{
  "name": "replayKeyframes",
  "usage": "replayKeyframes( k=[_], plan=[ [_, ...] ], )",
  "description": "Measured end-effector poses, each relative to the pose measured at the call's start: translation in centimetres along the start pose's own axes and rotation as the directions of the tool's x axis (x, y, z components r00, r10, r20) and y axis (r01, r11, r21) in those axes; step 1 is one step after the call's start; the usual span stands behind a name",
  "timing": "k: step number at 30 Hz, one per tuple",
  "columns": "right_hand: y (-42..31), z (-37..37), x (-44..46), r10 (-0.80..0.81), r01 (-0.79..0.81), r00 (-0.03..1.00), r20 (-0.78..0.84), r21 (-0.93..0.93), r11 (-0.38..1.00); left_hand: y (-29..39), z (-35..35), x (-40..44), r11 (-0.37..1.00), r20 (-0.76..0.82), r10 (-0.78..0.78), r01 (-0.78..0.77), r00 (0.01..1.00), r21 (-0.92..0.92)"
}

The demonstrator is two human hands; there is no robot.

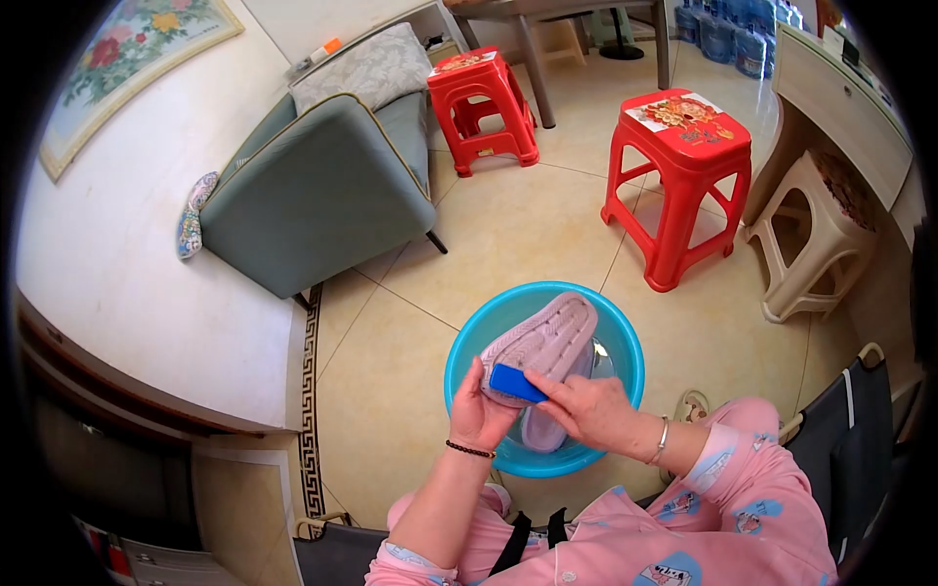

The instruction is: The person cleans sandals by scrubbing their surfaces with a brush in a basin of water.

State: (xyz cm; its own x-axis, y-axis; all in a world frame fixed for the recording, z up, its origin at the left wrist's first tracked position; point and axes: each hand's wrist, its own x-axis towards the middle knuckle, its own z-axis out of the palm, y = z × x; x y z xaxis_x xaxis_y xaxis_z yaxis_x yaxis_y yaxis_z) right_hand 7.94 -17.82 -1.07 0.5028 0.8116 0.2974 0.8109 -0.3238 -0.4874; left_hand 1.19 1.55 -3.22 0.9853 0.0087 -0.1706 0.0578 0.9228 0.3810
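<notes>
A pink slipper is held over a blue basin, its patterned sole turned up towards me. My left hand is closed around its near end. Pressed against that same end is a blue scrubbing brush, gripped by my right hand; its bristles are hidden. Beneath, a second pink slipper lies in the basin, partly covered by my hands and the first one. A little water seems to glint at the basin's right side.
Two red plastic stools stand on the tiled floor ahead, with a beige stool under the desk at right. A grey-green armchair is at left. Water bottles are grouped at the far right.
</notes>
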Motion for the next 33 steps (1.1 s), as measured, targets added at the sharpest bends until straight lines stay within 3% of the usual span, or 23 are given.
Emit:
replayKeyframes(
  k=[2, 6, 9, 12, 15, 20, 22, 26, 33],
  plan=[
    [0.6, 0.4, 0.3, 0.058, -0.060, 0.991, -0.125, -0.015, 0.998, -0.6, 0.9, 0.1, 0.989, -0.177, 0.117, -0.100, 0.977, 0.105],
    [2.8, 0.7, 1.3, 0.167, -0.174, 0.941, -0.294, 0.003, 0.985, 0.0, 1.5, -0.1, 0.991, -0.065, 0.132, -0.130, 0.989, 0.036],
    [3.9, 0.7, 1.7, 0.157, -0.118, 0.925, -0.347, 0.131, 0.984, 0.1, 1.5, -0.4, 0.987, -0.135, 0.158, -0.154, 0.978, 0.039],
    [2.2, 0.8, 1.1, 0.038, -0.013, 0.974, -0.223, 0.113, 0.994, -0.3, 0.9, -0.2, 0.972, -0.248, 0.210, -0.174, 0.946, 0.160],
    [0.3, -0.3, 0.5, -0.041, 0.045, 0.991, -0.129, 0.031, 0.998, -0.3, 0.6, -0.4, 0.988, -0.270, 0.137, -0.113, 0.953, 0.101],
    [0.8, 0.3, 0.0, -0.073, 0.087, 0.980, -0.183, 0.066, 0.994, -0.7, 1.1, -0.4, 0.988, -0.185, 0.140, -0.123, 0.973, 0.097],
    [0.4, 0.1, -0.2, -0.139, 0.144, 0.982, -0.125, 0.030, 0.989, -0.5, 0.7, -0.2, 0.985, -0.150, 0.160, -0.148, 0.976, 0.087],
    [0.5, 0.4, 0.1, -0.134, 0.140, 0.978, -0.158, 0.031, 0.990, -0.2, 0.2, -0.1, 0.980, -0.179, 0.191, -0.179, 0.965, 0.083],
    [3.5, -0.7, 1.8, 0.148, -0.122, 0.921, -0.361, 0.094, 0.988, 0.2, 0.9, -0.6, 0.976, -0.257, 0.212, -0.219, 0.943, 0.000]
  ],
)
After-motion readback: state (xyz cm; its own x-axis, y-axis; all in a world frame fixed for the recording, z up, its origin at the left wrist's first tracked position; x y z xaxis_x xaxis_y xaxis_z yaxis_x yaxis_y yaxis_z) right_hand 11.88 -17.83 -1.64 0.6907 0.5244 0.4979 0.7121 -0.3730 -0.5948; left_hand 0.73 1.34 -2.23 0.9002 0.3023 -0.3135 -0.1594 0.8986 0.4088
